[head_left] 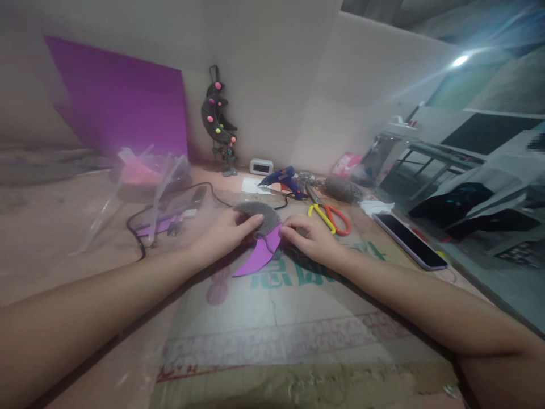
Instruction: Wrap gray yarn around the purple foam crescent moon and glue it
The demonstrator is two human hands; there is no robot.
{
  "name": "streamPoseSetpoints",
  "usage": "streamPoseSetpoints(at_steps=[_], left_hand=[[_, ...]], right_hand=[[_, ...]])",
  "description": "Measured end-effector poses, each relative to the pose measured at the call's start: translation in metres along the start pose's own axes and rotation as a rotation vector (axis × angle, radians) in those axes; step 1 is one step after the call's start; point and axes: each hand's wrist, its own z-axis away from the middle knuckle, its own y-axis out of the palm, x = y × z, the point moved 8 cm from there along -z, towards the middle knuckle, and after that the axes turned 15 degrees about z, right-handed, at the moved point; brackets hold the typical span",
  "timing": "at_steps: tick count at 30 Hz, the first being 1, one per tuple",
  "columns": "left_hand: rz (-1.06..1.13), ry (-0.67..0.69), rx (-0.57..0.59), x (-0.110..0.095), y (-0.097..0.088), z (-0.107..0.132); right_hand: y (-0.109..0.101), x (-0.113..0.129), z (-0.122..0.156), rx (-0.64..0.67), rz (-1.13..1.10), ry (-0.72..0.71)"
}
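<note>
Between my hands is a purple crescent (258,262), its upper part covered with grey yarn (260,212). Its bare purple tip points down and to the left. My left hand (232,232) grips the yarn-covered part, thumb on top and the other fingers largely hidden underneath. At the crescent's right edge, where yarn meets bare purple, my right hand (310,237) pinches thumb and fingers together; whether a strand is caught in them is too small to tell. A loose strand of grey yarn hangs over the purple face.
Beneath lies a printed cardboard sheet (221,341). Behind are a blue glue gun (286,180), scissors (330,218) and a small white clock (261,166). A phone (409,241) lies right. Plastic bags (149,176) and a black cord (138,241) are left; a decorated crescent (215,116) hangs behind.
</note>
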Motion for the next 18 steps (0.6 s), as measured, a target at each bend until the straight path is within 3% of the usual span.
streamPoseSetpoints(at_steps=[10, 18], left_hand=[[-0.079, 0.109, 0.059, -0.0013, 0.0034, 0.0007], [-0.123, 0.114, 0.143, -0.0076, 0.0106, 0.0033]], right_hand=[[0.0002, 0.0015, 0.0015, 0.005, 0.005, -0.003], [0.0040, -0.0006, 0.0012, 0.071, -0.008, 0.050]])
